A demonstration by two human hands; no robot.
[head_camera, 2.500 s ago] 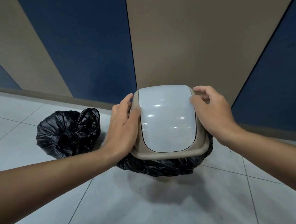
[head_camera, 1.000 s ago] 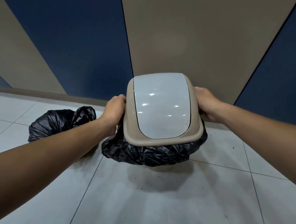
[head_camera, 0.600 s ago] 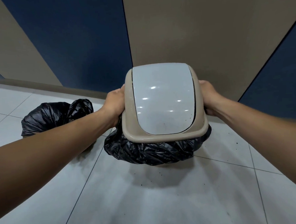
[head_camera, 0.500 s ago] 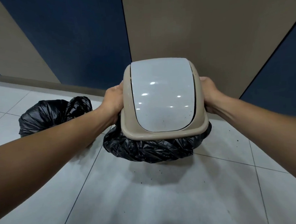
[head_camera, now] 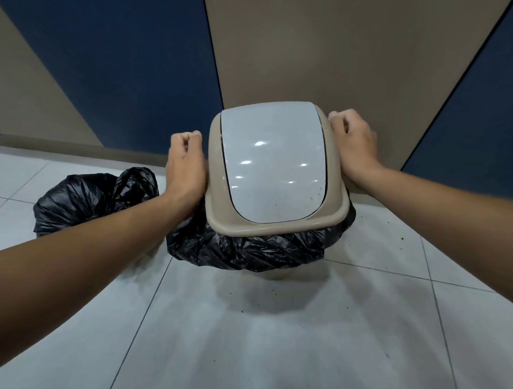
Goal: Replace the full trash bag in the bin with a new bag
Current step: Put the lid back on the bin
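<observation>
bin lid (head_camera: pixel 273 175) – beige, grey flap | bags (head_camera: pixel 252 249) – black | wall (head_camera: pixel 124 67) – navy, tan

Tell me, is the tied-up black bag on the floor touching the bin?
Cannot tell. In the head view the left forearm crosses between the tied black bag and the bin, hiding where they might meet.

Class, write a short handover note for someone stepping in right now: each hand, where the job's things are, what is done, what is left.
Left hand: loosely curled beside the beige plastic lid, holding nothing.
Right hand: same, on the other side.
The lid sits on the bin; the new black plastic liner bunches out beneath its rim.
The tied full black bag lies on the tiled floor, left of the bin.
Done: bag swapped, lid on.
Left: carry away the full bag.
</observation>
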